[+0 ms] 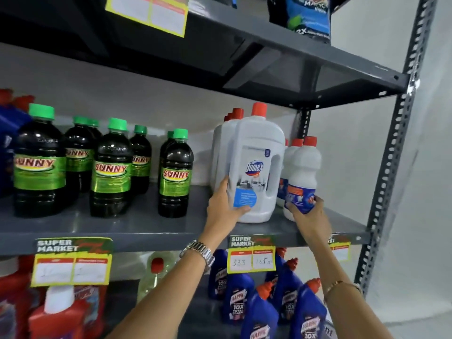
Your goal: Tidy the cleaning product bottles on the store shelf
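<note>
A large white Domex jug (256,152) with a red cap stands at the front of the grey middle shelf (137,228), with similar jugs behind it. My left hand (223,206) grips its lower left side. To its right a small white bottle (304,165) with a red cap and blue label stands near the shelf's right end. My right hand (309,214) is wrapped around its base. More small white bottles stand behind it.
Several dark Sunny bottles (111,167) with green caps fill the left of the shelf. Blue Harpic bottles (259,311) and red bottles (56,314) stand on the shelf below. Yellow price tags (252,255) hang on the shelf edge. A perforated upright post (391,167) bounds the right.
</note>
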{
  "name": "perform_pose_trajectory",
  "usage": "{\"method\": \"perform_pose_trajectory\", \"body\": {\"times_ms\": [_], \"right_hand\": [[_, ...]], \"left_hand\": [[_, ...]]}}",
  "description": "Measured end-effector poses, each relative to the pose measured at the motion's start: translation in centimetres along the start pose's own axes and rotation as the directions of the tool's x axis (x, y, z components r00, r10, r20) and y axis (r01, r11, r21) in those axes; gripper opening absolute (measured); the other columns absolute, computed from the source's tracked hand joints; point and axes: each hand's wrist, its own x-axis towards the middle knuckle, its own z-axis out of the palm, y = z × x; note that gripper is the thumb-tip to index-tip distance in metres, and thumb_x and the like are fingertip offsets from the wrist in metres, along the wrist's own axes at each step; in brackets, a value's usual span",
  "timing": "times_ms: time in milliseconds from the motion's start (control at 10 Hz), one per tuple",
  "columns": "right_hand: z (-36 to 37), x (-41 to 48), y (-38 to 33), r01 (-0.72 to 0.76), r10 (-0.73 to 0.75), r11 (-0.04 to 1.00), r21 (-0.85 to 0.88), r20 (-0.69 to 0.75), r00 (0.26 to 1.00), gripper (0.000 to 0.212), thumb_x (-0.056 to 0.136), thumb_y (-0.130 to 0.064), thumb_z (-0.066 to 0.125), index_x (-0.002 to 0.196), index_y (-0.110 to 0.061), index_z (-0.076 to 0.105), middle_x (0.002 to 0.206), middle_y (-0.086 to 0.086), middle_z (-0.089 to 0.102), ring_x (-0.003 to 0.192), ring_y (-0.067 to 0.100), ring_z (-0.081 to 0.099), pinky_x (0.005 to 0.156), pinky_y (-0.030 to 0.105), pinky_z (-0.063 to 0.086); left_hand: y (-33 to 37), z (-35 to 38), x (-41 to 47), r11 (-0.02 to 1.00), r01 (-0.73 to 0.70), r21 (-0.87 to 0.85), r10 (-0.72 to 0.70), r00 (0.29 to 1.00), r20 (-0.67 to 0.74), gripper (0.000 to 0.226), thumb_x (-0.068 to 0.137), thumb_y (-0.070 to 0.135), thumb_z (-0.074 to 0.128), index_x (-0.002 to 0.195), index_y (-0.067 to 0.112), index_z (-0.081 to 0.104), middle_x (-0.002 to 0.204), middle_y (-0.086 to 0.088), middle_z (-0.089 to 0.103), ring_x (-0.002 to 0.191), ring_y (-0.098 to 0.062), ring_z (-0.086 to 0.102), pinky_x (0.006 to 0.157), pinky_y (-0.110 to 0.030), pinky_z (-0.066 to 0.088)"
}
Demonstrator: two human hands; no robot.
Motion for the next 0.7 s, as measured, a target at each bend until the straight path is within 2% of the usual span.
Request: {"method": "perform_pose_trajectory", "body": {"times_ms": [200, 400, 500, 600, 700], "right_hand": [[0.4, -0.2, 0.2, 0.035, -0.036, 0.998, -0.058, -0.014, 0.999, 0.069, 0.078, -0.057, 0.056, 0.130, -0.017, 0.034, 0.126, 0.012, 0.058, 0.110, 0.037, 0.057, 0.087, 0.045, 0.045], [0.3, -0.3, 0.2, 0.015, -0.015, 0.999, -0.047, 0.003, 1.000, 0.072, 0.077, -0.058, 0.057, 0.132, -0.017, 0.032, 0.129, 0.013, 0.056, 0.113, 0.037, 0.055, 0.089, 0.047, 0.044], [-0.1, -0.4, -0.1, 0.004, -0.003, 1.000, -0.021, 0.044, 0.999, 0.075, 0.078, -0.056, 0.057, 0.135, -0.016, 0.030, 0.134, 0.013, 0.052, 0.117, 0.037, 0.052, 0.092, 0.049, 0.042], [-0.1, -0.7, -0.3, -0.007, 0.007, 1.000, 0.026, 0.015, 1.000, 0.083, 0.078, -0.052, 0.061, 0.140, -0.012, 0.023, 0.144, 0.016, 0.037, 0.128, 0.037, 0.041, 0.099, 0.054, 0.036], [0.6, -3.3, -1.3, 0.148, -0.125, 0.986, 0.080, -0.240, 0.963, 0.070, 0.081, -0.041, 0.061, 0.136, -0.012, 0.030, 0.136, 0.018, 0.043, 0.125, 0.036, 0.041, 0.101, 0.052, 0.034]], "left_hand": [[-0.1, 0.1, 0.0, 1.000, -0.001, 0.023, 0.002, 1.000, -0.016, 0.079, 0.070, 0.017, 0.079, 0.137, 0.018, 0.036, 0.127, 0.001, 0.056, 0.109, -0.009, 0.051, 0.096, -0.032, 0.044], [0.5, 0.1, -0.3, 0.999, 0.006, 0.048, -0.007, 1.000, 0.022, 0.084, 0.075, 0.015, 0.075, 0.143, 0.017, 0.024, 0.134, -0.005, 0.050, 0.120, -0.019, 0.049, 0.102, -0.037, 0.041], [1.0, -0.1, -0.7, 0.992, 0.015, 0.127, -0.026, 0.996, 0.086, 0.089, 0.084, 0.017, 0.066, 0.148, 0.013, 0.004, 0.150, -0.009, 0.030, 0.133, -0.022, 0.035, 0.108, -0.036, 0.032], [0.9, -1.3, -1.6, 0.987, -0.029, 0.157, 0.022, 0.999, 0.048, 0.086, 0.088, 0.020, 0.061, 0.148, 0.016, -0.001, 0.156, -0.005, 0.017, 0.140, -0.019, 0.021, 0.112, -0.036, 0.024], [0.9, -3.4, -3.3, 0.918, -0.212, 0.335, 0.228, 0.974, -0.010, 0.076, 0.091, 0.024, 0.056, 0.148, 0.020, 0.006, 0.157, 0.000, 0.013, 0.141, -0.013, 0.018, 0.111, -0.032, 0.027]]}}
